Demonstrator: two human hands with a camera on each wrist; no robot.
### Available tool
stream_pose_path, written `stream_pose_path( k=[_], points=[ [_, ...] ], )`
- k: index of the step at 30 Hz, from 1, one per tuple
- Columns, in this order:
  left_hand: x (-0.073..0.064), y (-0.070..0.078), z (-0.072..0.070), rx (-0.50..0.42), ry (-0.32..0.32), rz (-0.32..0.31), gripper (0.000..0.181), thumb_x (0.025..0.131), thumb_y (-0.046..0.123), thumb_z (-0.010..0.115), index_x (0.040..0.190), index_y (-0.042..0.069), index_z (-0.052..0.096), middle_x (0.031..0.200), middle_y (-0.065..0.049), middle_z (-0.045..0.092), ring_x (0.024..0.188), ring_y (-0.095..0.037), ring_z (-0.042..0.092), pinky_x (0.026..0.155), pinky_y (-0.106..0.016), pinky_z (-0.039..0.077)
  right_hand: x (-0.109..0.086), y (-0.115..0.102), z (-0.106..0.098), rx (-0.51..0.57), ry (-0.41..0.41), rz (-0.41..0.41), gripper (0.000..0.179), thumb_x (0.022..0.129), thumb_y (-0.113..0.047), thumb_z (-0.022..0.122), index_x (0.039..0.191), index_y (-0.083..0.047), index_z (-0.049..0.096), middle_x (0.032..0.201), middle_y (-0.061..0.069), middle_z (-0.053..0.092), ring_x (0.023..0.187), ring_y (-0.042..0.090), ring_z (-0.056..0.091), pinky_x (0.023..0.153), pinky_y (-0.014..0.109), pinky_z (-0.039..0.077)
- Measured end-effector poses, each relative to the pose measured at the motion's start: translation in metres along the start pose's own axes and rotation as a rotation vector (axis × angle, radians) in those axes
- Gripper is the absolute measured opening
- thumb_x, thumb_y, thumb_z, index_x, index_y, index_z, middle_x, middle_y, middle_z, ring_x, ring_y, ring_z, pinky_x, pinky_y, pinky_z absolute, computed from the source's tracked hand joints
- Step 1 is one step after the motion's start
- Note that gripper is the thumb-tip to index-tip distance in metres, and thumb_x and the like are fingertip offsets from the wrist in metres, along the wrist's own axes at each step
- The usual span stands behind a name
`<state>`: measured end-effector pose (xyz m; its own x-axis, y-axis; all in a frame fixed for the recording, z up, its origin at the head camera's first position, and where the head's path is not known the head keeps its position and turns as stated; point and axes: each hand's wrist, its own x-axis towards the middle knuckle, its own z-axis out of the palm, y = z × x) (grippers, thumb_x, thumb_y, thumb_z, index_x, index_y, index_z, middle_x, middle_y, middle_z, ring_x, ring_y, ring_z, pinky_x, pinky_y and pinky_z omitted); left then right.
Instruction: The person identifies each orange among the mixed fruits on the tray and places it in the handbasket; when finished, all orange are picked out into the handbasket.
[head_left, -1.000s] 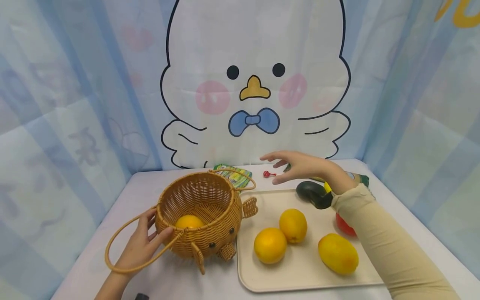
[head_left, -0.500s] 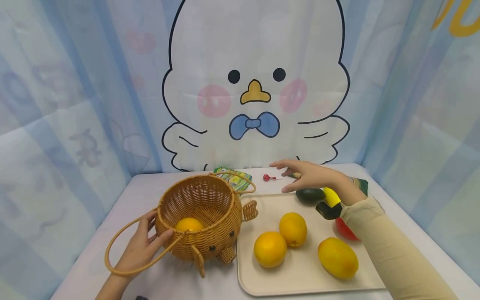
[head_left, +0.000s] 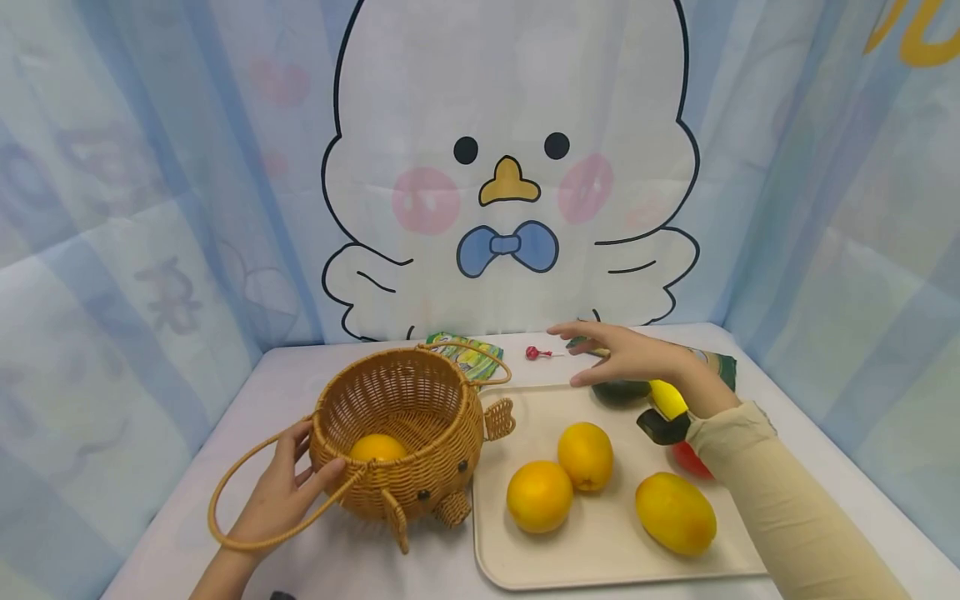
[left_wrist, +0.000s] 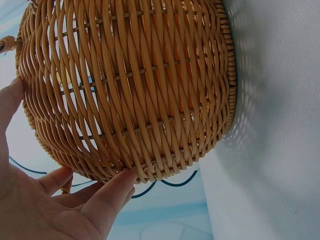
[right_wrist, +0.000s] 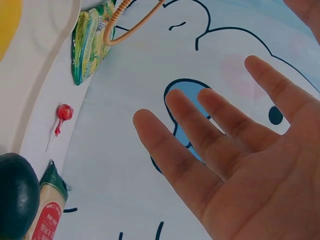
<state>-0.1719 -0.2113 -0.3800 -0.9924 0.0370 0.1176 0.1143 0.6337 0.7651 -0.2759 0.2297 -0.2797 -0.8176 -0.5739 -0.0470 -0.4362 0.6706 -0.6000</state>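
My left hand holds the near left side of a round wicker basket, thumb by the rim and fingers on the outer wall. In the left wrist view its fingers lie spread against the weave. Inside the basket sits an orange. My right hand hovers over the back of a beige tray, fingers spread and holding nothing. Beneath it is a dark green avocado-like fruit. A red lollipop lies just left of its fingertips in the head view.
Two oranges and a mango lie on the tray. A yellow fruit and a red one are partly hidden by my right arm. Green packets lie along the back, before a printed curtain.
My right hand has shifted right and slightly down in the head view, still holding nothing. The left hand and basket stay in place.
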Motion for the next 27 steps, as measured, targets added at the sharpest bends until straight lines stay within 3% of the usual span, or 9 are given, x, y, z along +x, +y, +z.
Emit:
stream_pose_path(
  k=[7, 17, 22, 27],
  points=[
    [0.0, 0.0, 0.0, -0.001, -0.007, -0.011, 0.075, 0.093, 0.045, 0.054, 0.145, 0.008, 0.015, 0.154, -0.025, 0.017, 0.139, -0.048, 0.022, 0.105, -0.052, 0.042, -0.004, 0.011, 0.008, 0.026, 0.032, 0.011, 0.076, 0.082, -0.034, 0.072, 0.146, -0.021, 0.033, 0.149, 0.016, 0.036, 0.13, 0.037, 0.046, 0.1, 0.05, 0.05],
    [0.001, -0.002, 0.0, -0.009, -0.009, -0.01, 0.075, 0.093, 0.043, 0.055, 0.146, 0.008, 0.014, 0.155, -0.024, 0.016, 0.14, -0.048, 0.021, 0.105, -0.051, 0.042, -0.01, 0.027, 0.024, 0.056, 0.058, 0.049, 0.075, 0.082, -0.039, 0.071, 0.145, -0.022, 0.034, 0.148, 0.015, 0.038, 0.127, 0.037, 0.049, 0.1, 0.055, 0.049],
    [0.001, -0.003, 0.0, -0.014, -0.01, -0.008, 0.076, 0.093, 0.042, 0.056, 0.146, 0.008, 0.014, 0.155, -0.024, 0.015, 0.14, -0.048, 0.021, 0.106, -0.051, 0.042, -0.014, 0.034, 0.037, 0.131, 0.043, 0.08, 0.074, 0.081, -0.039, 0.072, 0.144, -0.023, 0.035, 0.147, 0.016, 0.039, 0.129, 0.039, 0.046, 0.096, 0.052, 0.052],
    [0.001, -0.004, 0.0, -0.02, -0.013, -0.01, 0.076, 0.093, 0.043, 0.056, 0.146, 0.009, 0.014, 0.155, -0.023, 0.014, 0.14, -0.048, 0.021, 0.106, -0.051, 0.041, -0.016, 0.04, 0.049, 0.19, 0.009, 0.099, 0.075, 0.082, -0.037, 0.071, 0.145, -0.021, 0.034, 0.148, 0.017, 0.037, 0.131, 0.041, 0.043, 0.099, 0.056, 0.049]
  ],
)
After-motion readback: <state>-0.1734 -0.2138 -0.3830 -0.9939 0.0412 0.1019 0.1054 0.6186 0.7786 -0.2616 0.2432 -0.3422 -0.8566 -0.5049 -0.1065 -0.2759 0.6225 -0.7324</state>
